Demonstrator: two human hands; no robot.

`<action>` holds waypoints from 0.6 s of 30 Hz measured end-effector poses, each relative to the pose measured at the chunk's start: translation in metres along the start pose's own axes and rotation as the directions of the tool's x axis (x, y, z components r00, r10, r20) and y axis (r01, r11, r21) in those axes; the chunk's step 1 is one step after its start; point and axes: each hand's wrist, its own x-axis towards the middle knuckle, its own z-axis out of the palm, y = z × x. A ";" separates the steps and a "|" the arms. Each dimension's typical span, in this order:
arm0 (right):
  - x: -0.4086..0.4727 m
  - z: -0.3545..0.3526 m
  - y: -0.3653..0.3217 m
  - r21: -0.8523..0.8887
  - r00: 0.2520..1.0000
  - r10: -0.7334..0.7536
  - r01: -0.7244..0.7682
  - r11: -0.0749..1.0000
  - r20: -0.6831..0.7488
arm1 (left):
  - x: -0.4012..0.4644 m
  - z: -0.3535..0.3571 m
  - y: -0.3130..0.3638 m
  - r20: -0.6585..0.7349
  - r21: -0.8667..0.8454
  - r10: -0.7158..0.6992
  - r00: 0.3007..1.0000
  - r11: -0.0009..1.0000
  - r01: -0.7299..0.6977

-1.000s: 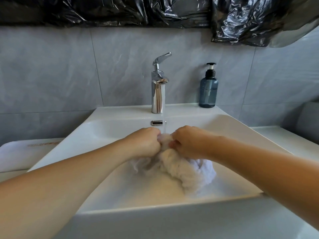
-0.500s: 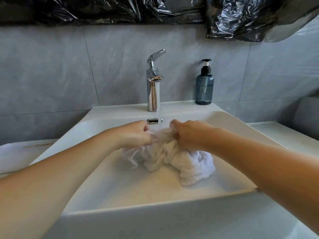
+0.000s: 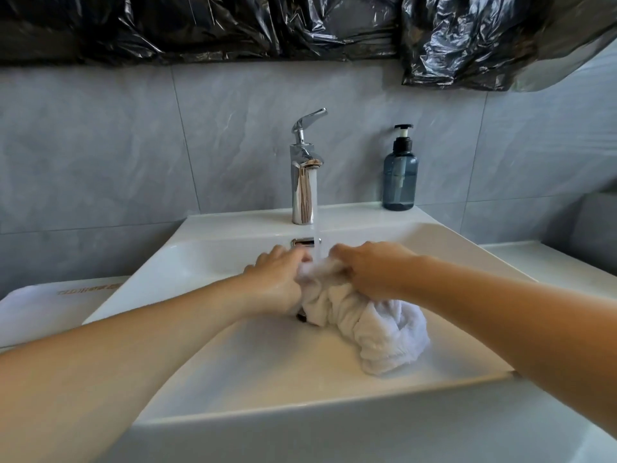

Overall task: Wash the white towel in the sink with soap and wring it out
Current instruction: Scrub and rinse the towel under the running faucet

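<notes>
A bunched white towel [image 3: 377, 332] lies in the white sink [image 3: 253, 365], its upper end under the stream of water from the chrome tap [image 3: 304, 182]. My left hand [image 3: 278, 279] grips the towel's left side, fingers curled into the cloth. My right hand [image 3: 374, 269] clutches the towel's top from the right, right beside the water stream. The two hands are close together over the drain, which is mostly hidden by the towel. A blue soap pump bottle [image 3: 400, 175] stands on the sink's back ledge at the right.
A folded white cloth [image 3: 43, 312] lies on the counter left of the sink. Black plastic sheeting [image 3: 300, 25] hangs across the wall above. A white counter [image 3: 547, 262] extends to the right. The tap handle is tilted up.
Both hands have kept rubbing the towel under the running water; they have shifted slightly apart and the towel's bunch has spread further to the right in the basin.
</notes>
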 end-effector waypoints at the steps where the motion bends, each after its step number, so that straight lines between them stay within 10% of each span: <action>1: -0.002 0.002 -0.001 -0.036 1.000 -0.019 0.020 0.999 0.022 | 0.000 0.002 -0.001 0.093 0.038 -0.057 0.994 0.998 0.054; 5: -0.013 0.013 0.001 -0.022 0.987 -0.161 0.160 0.987 -0.017 | 0.005 0.000 -0.006 0.126 -0.244 0.003 0.992 0.969 0.028; 18: -0.004 0.019 -0.008 0.015 0.961 -0.267 0.269 0.963 -0.075 | 0.006 0.016 -0.011 -0.143 0.017 0.093 0.985 0.996 -0.091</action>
